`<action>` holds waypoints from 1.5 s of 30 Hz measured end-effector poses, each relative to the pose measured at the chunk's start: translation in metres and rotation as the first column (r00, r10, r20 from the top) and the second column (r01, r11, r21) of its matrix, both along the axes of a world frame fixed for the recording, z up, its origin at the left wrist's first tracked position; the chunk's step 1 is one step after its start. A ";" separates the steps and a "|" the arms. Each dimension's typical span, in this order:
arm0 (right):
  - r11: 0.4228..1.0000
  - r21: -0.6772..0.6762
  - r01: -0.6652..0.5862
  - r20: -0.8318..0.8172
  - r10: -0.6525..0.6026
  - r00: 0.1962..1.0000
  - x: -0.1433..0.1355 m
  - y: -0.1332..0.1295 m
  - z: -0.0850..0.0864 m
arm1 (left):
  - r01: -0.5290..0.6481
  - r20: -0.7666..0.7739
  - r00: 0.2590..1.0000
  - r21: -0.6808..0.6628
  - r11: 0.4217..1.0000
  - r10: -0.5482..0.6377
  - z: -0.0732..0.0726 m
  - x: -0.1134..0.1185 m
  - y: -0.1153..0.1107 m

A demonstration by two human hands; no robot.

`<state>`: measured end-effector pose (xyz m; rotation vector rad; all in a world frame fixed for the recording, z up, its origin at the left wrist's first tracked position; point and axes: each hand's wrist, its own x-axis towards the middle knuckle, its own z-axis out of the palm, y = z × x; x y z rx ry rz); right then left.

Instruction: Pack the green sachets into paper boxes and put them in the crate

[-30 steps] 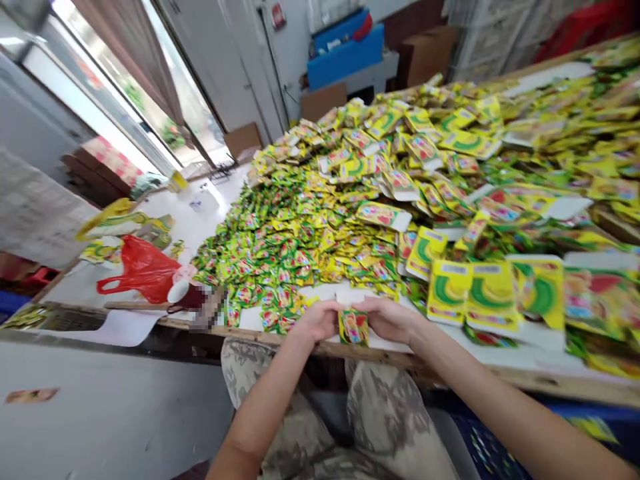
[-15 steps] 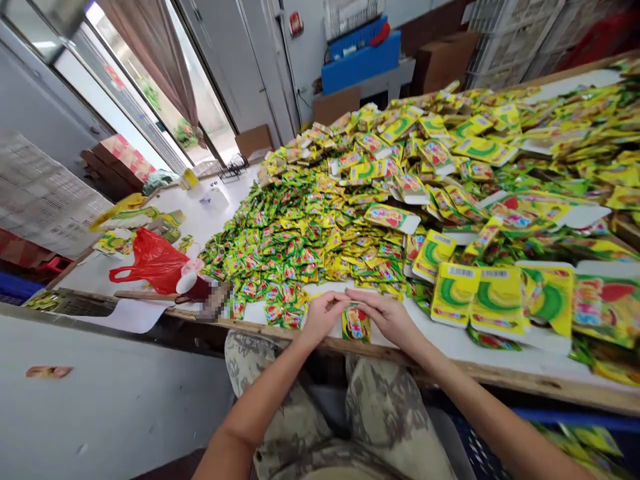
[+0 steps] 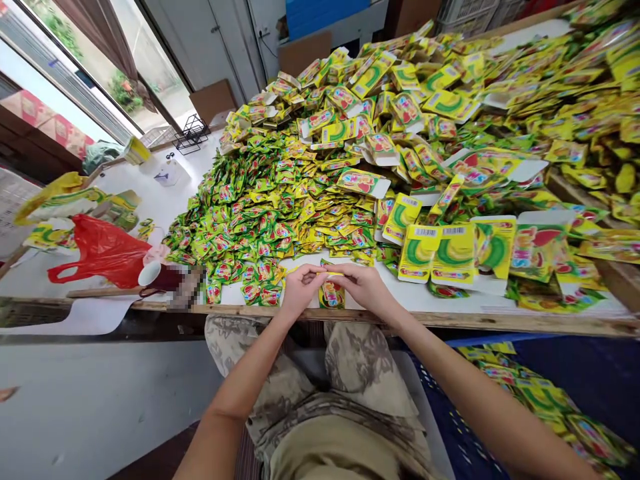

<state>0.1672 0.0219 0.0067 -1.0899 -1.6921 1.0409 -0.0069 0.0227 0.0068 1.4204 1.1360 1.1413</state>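
Observation:
Close together at the table's front edge, my left hand and my right hand pinch the upper part of a small green and yellow packet from both sides. The packet's printed front faces up below my fingertips. Beyond my hands lies a broad heap of small green and yellow packets. Right of my right hand, yellow boxes with a green curved print lie side by side. More boxes rest on top of the heap.
On the left are a red plastic bag, a dark mug with a pale inside, and a black wire rack. A wooden strip edges the table. Below right, a blue crate holds more packets.
The view has shifted, bringing the blue crate's contents further into sight and moving the table contents left and up. Both hands remain together at the packet.

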 end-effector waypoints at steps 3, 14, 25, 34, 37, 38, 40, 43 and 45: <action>0.981 -0.189 -0.036 -0.064 0.024 0.998 0.001 0.007 0.001 | -0.063 0.021 0.998 -0.024 0.998 0.063 0.005 0.006 0.002; 0.970 -0.233 -0.065 0.005 0.068 0.998 0.002 0.022 0.011 | -0.040 0.021 0.999 -0.115 0.993 0.043 0.014 0.001 0.007; 0.990 -0.090 -0.108 -0.026 0.106 0.994 0.009 0.007 0.016 | 0.084 0.017 0.996 0.061 0.995 -0.085 0.006 -0.008 0.004; 0.892 -0.436 -0.118 -0.233 0.015 0.972 0.006 0.021 0.021 | 0.038 0.000 0.999 -0.020 0.999 -0.038 0.009 -0.007 0.010; 0.851 -0.513 -0.109 -0.238 -0.019 0.971 0.006 0.027 0.020 | 0.038 -0.003 0.999 -0.022 0.999 -0.038 0.008 -0.008 0.011; 0.843 -0.528 -0.105 -0.241 -0.031 0.970 0.006 0.029 0.019 | 0.033 -0.008 0.999 -0.015 0.999 -0.033 0.008 -0.009 0.011; 0.838 -0.536 -0.098 -0.232 -0.035 0.972 0.005 0.032 0.019 | 0.021 -0.018 1.000 0.004 1.000 -0.021 0.006 -0.009 0.011; 0.887 -0.460 -0.041 -0.092 -0.001 0.996 0.005 0.031 0.022 | 0.024 -0.019 1.000 0.018 1.000 -0.024 0.003 -0.009 0.011; 0.945 -0.327 0.011 0.049 0.005 0.999 0.006 0.027 0.025 | 0.033 -0.012 0.999 0.019 0.999 -0.033 0.002 -0.009 0.011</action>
